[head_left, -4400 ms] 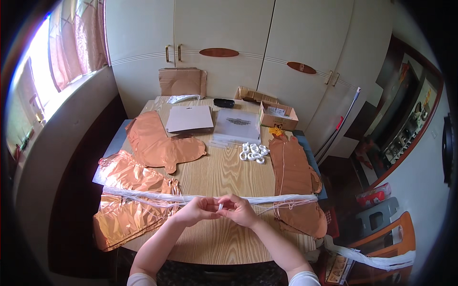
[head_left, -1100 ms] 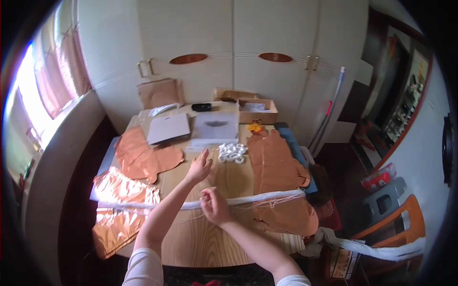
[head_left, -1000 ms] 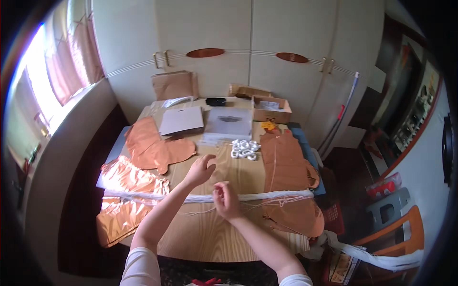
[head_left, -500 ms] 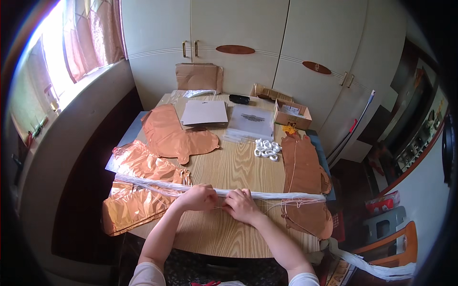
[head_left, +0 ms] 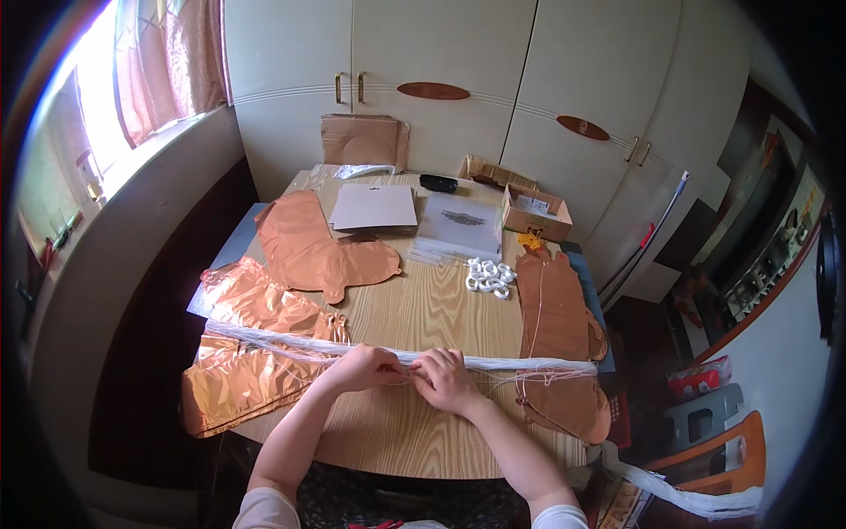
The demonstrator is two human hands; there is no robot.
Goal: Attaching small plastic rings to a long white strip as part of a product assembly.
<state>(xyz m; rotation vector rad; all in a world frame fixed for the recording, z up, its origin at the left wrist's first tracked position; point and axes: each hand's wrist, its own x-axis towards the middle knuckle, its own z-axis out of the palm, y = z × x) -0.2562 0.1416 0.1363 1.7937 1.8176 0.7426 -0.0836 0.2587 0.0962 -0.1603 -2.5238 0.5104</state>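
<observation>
A long bundle of white string stretches sideways across the near part of the wooden table, with loose thin pinkish strands along it. Just in front of its middle, my left hand is closed in a pinch, and my right hand is pinched close beside it. A thin pale string seems to run between their fingertips; its exact hold is too small to make out. Under the bundle's left end lie shiny copper-coloured foil balloons, flat. Beneath its right end are more flat brown-copper foil balloons, with a strand lying over them.
Farther back are another flat foil piece, white cards, clear plastic bags, white ribbon rolls, a small open box and a black item. A wooden chair with white strings stands at the right.
My hands have drawn slightly closer together, their fingertips now nearly meeting at the thin string. The view has shifted a little; the things on the table stay where they were.
</observation>
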